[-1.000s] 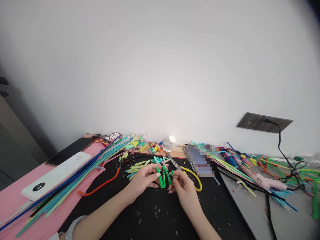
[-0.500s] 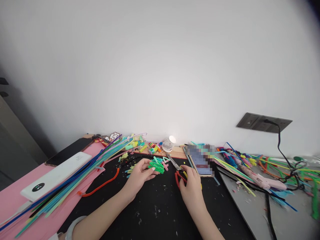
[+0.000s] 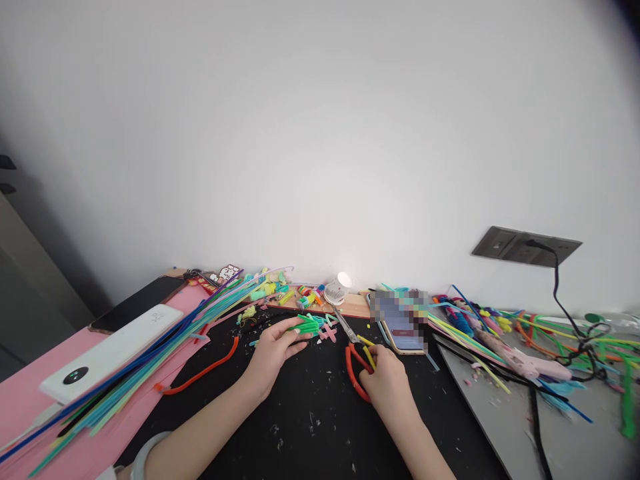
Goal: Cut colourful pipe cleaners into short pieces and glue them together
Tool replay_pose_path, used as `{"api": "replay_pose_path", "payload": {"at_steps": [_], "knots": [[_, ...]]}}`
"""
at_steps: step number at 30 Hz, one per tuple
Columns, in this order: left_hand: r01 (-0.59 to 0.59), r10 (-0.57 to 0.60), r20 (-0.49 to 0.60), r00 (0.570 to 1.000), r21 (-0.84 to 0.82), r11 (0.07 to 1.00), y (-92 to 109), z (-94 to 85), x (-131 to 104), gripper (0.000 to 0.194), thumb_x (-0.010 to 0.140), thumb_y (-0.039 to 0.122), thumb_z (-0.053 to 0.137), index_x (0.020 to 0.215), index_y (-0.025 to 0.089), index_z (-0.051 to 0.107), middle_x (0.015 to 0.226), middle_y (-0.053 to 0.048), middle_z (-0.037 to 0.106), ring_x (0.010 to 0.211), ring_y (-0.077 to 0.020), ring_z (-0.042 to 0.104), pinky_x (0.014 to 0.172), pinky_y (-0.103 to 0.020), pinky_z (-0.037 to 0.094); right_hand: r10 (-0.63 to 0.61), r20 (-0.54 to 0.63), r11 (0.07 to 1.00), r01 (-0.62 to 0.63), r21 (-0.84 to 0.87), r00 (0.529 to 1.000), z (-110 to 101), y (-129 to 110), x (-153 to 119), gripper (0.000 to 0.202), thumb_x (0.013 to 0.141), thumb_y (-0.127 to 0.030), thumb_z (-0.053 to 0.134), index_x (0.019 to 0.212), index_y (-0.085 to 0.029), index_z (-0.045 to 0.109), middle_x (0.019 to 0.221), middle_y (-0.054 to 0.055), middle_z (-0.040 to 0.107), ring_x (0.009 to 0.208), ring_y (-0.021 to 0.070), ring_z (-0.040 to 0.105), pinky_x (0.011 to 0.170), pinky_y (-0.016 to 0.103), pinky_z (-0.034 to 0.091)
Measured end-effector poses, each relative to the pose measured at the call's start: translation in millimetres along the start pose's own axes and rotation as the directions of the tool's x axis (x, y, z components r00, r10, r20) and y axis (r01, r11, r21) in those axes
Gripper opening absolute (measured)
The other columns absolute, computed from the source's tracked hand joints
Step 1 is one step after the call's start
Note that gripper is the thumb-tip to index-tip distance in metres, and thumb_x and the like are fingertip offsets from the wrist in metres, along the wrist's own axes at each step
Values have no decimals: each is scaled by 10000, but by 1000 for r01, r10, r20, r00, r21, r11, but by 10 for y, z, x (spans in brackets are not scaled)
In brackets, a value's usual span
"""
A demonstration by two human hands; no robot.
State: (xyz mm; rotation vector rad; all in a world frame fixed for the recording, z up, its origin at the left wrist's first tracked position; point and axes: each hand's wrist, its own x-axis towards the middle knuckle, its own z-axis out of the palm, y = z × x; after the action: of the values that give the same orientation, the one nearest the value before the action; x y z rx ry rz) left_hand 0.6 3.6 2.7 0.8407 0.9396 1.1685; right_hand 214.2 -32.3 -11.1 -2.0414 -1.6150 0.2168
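My left hand (image 3: pixel 275 350) is at the middle of the black mat (image 3: pixel 310 407), its fingers apart. Beside its fingertips lies a pile of short green pipe cleaner pieces (image 3: pixel 309 325). A few pink pieces (image 3: pixel 328 333) lie just to the right of the pile. My right hand (image 3: pixel 386 377) has its fingers closed on short yellow pipe cleaner pieces (image 3: pixel 370 355), whose ends stick out to the left. Right next to it, scissors with red handles (image 3: pixel 354 381) lie on the mat, blades pointing away towards a paper cup (image 3: pixel 339 288).
Long pipe cleaners (image 3: pixel 150 357) and a white power bank (image 3: pixel 113 350) lie on the pink surface at left. An orange pipe cleaner (image 3: pixel 205 369) curves over the mat. A phone (image 3: pixel 407 333) leans at the back. A pink glue gun (image 3: pixel 530 363) with a black cord lies right.
My left hand has lowered the green pieces and let them go onto the mat. My right hand has shifted slightly right, off the scissors handles, and the yellow pieces show in its fingers.
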Motion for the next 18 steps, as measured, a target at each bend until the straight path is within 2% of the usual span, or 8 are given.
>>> {"api": "replay_pose_path", "payload": {"at_steps": [3, 6, 8, 11, 13, 15, 18], "knots": [[-3, 3, -7, 1000, -42, 999, 0, -8, 8, 232, 774, 209, 583, 988, 136, 631, 1046, -113, 641, 973, -233, 604, 840, -352, 496, 19, -13, 998, -18, 56, 1000, -44, -44, 1, 257, 622, -121, 520, 871, -153, 574, 847, 97, 631, 784, 235, 612, 686, 300, 450], [-22, 22, -21, 1000, 25, 999, -18, -28, 21, 275, 752, 264, 624, 998, 143, 652, 1028, -100, 648, 944, -224, 596, 787, -324, 499, 67, 35, 963, -74, 261, 997, -79, -118, -14, 131, 660, -205, 555, 788, -179, 546, 688, 34, 604, 623, 182, 585, 566, 262, 442], [-43, 45, -17, 999, 132, 990, -30, -45, 31, 329, 726, 307, 653, 1012, 145, 661, 910, -81, 675, 862, -216, 602, 711, -299, 489, 91, 136, 873, -145, 466, 987, -91, -176, -42, 121, 670, -274, 595, 676, -192, 505, 550, -20, 531, 470, 128, 507, 444, 226, 384], [-82, 86, -4, 996, 269, 960, -25, -63, 38, 383, 715, 360, 656, 1038, 154, 662, 767, -46, 681, 758, -206, 594, 658, -289, 453, 66, 298, 713, -254, 653, 952, -103, -259, -109, 267, 687, -371, 619, 605, -209, 424, 411, -92, 375, 305, 65, 331, 313, 192, 265], [-110, 114, 5, 994, 295, 949, -9, -60, 33, 366, 719, 363, 649, 1028, 166, 670, 849, -47, 690, 799, -212, 590, 704, -292, 443, 34, 374, 620, -313, 720, 927, -113, -305, -154, 311, 722, -431, 589, 612, -218, 392, 389, -112, 314, 270, 52, 254, 263, 179, 210], [-130, 122, 44, 991, 301, 945, 1, -43, 20, 326, 724, 357, 644, 987, 170, 687, 959, -55, 681, 861, -221, 584, 743, -291, 436, 12, 413, 553, -350, 756, 911, -121, -341, -187, 324, 753, -468, 552, 622, -214, 399, 387, -113, 298, 275, 51, 239, 247, 170, 198], [-115, 58, 180, 982, 321, 940, -13, -2, -9, 299, 729, 347, 637, 966, 175, 695, 931, -56, 692, 829, -220, 596, 714, -291, 442, -17, 423, 494, -361, 791, 906, -122, -377, -209, 267, 748, -440, 579, 718, -192, 483, 400, -113, 324, 307, 49, 260, 268, 156, 232]]}}
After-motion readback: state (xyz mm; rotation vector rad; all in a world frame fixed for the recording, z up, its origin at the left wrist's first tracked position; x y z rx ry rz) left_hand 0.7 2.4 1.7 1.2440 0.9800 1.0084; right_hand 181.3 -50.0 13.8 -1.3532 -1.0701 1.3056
